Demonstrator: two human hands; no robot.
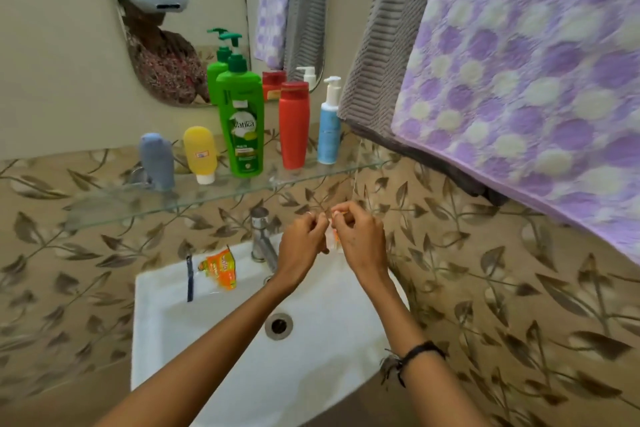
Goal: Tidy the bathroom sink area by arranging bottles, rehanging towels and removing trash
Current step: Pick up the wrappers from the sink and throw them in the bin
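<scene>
Two towels hung at the right: a purple-and-white patterned towel over a grey ribbed towel, both draped and looking already rehung. Below them the white sink filled the near centre, its tap at the far rim. On the glass shelf above stood five bottles in a row, left to right: a grey tube, a yellow tube, a tall green pump bottle, a red bottle and a blue pump bottle, all upright and apart.

Trash remained: an orange sachet and a thin dark strip lay on the sink's far-left ledge. The left hand and right hand met just right of the tap, fingers narrowed in a pinch on a small pale wrapper scrap between them.

The pinch looked slight, so the scrap could slip into the basin toward the open drain directly below, and a wet bowl would make it cling.

The scrap was mostly hidden by fingers, so its kind was unclear. The purple towel was blurred and cut off at the right edge, and the hanging rail was not visible.
</scene>
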